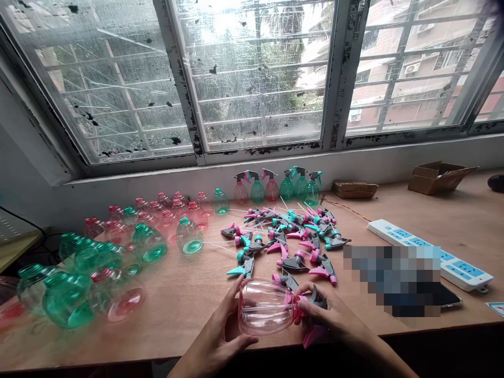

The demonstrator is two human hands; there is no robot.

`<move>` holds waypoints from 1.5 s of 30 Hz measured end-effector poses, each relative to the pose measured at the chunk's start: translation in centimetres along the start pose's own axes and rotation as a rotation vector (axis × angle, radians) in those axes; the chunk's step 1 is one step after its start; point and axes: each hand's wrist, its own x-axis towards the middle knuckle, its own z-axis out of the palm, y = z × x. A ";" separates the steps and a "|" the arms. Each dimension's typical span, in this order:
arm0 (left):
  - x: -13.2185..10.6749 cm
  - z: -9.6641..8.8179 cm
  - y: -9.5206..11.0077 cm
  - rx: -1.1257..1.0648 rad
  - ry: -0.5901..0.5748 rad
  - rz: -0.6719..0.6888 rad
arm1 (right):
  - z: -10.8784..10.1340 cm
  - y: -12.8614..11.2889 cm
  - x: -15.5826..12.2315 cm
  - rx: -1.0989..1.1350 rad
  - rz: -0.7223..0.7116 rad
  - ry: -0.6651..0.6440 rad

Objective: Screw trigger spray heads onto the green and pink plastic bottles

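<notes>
A clear pink spray bottle (pixel 268 317) lies sideways between my hands near the table's front edge, its neck to the right. My left hand (pixel 220 328) is wrapped round its body from the base end. At the neck, my right hand (pixel 334 312) grips a grey-and-pink spray head (pixel 318 298), whose pink trigger points downward. A thin straw shows inside the bottle. Whether the collar is fully seated on the neck is hidden by my fingers. Just beyond, a pile of loose spray heads (pixel 295 261), pink-and-grey and teal-and-grey, lies with straws pointing various ways.
Several open green and pink bottles (pixel 149 244) stand on the left. Fitted spray bottles (pixel 271 189) line the window wall. Cardboard boxes (pixel 355 189) stand at the back right, near a white power strip (pixel 429 254). A dark flat device (pixel 443 295), partly blurred, lies in front.
</notes>
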 end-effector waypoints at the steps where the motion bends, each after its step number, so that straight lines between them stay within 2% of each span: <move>1: 0.0 0.0 0.0 -0.003 -0.005 -0.005 | 0.0 0.0 0.0 -0.006 0.000 0.002; 11: -0.1 0.0 0.2 0.039 -0.002 -0.003 | 0.0 0.1 0.0 -0.001 0.001 -0.006; 22: 0.0 0.1 0.2 0.101 0.027 0.021 | 0.3 -0.9 -0.2 -0.019 0.053 0.022; 35: 0.0 -0.1 -0.4 0.129 0.033 0.025 | 0.2 -0.7 -0.3 -0.040 0.050 0.019; 45: -0.2 0.2 0.8 -0.035 0.016 -0.074 | 0.3 -0.9 -0.3 -0.032 0.058 0.012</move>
